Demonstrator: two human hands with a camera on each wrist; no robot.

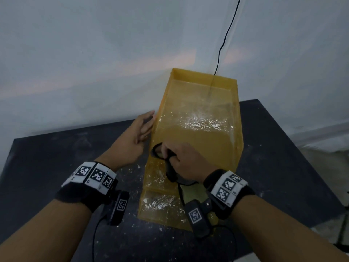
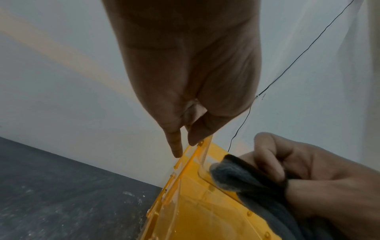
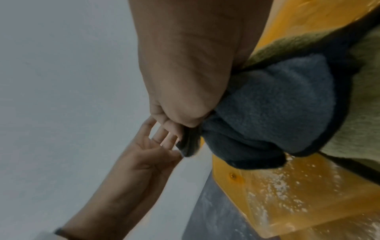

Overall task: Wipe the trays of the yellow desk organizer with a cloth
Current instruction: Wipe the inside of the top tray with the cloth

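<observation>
Organizer (image 1: 196,133) stands on the table (image 1: 56,167), long axis running away from me; my right hand (image 1: 186,161) grips the cloth (image 3: 271,110) at its near-left tray edge, my left hand (image 1: 136,137) flat, fingers straight, against its left wall.

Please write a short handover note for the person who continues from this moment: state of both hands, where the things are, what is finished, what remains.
Left hand: open, straight fingers against the left outer wall of the yellow desk organizer, steadying it.
Right hand: grips the bunched cloth at the left front edge of a tray.
Organizer stands on the dark table, its back toward the wall.
Done: cannot tell that any tray is finished.
Left: white specks still show on the top tray and the lower trays; the table is specked too. Keep wiping all the trays.
</observation>
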